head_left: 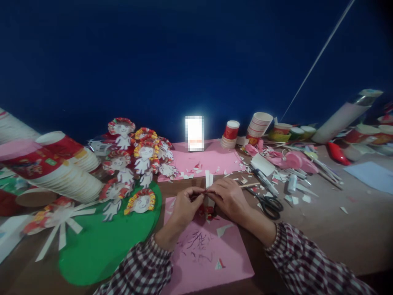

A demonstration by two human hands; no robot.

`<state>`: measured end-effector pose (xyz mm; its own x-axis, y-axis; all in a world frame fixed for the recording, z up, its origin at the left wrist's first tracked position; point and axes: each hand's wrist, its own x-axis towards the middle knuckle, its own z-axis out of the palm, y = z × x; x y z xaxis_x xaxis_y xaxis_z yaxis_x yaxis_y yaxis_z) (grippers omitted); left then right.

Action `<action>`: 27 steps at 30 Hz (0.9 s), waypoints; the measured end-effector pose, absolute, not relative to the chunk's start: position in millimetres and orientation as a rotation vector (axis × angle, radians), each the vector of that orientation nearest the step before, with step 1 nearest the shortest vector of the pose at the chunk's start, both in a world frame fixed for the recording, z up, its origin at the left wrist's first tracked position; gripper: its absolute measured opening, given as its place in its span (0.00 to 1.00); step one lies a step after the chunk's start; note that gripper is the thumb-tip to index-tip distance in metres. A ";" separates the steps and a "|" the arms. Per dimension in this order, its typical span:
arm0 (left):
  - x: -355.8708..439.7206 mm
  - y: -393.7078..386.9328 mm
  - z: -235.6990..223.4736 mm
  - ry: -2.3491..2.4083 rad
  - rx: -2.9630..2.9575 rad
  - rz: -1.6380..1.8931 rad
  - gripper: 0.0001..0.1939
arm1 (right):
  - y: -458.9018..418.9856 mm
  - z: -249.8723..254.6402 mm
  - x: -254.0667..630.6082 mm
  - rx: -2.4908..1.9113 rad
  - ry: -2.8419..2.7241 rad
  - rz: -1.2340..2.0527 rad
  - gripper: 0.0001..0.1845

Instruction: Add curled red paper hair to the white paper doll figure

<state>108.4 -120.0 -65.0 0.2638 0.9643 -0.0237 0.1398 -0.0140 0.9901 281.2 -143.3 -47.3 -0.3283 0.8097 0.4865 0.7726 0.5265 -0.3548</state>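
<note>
My left hand (188,205) and my right hand (229,198) meet at the middle, both closed in a pinch on a cut paper cup piece. White paper strips (209,179) of it stick up beyond my fingertips, and a red part (210,212) shows below them. My fingers hide the rest. Under my hands lies a pink sheet (227,262) with dark pen marks and paper scraps. A thin wooden stick (250,185) shows beside my right hand; whether it touches the hand, I cannot tell. Black-handled scissors (270,207) lie to the right.
Paper dolls with curled red and yellow hair (144,153) stand at left, near a green mat (107,250). Stacked paper cups (61,176) lean at far left; more cups (259,125) stand behind. A bright phone-like screen (194,133) faces me. Scraps and a marker (265,182) lie right.
</note>
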 end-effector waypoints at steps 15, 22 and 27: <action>108.4 -119.8 -61.6 1.112 1.418 0.934 0.09 | -143.4 -47.2 280.8 -1.275 -2.151 0.040 0.09; 108.7 -120.1 -59.2 1.118 1.432 0.921 0.09 | -143.5 -46.8 280.6 -1.275 -2.150 0.058 0.10; 108.6 -119.5 -59.2 1.122 1.443 0.935 0.09 | -143.5 -46.4 280.6 -1.276 -2.148 0.061 0.09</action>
<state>108.6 -119.5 -59.2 0.2595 0.9656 -0.0152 0.1589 -0.0271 0.9869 280.6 -143.5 -46.4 -0.3314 0.8050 0.4920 0.7756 0.5294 -0.3437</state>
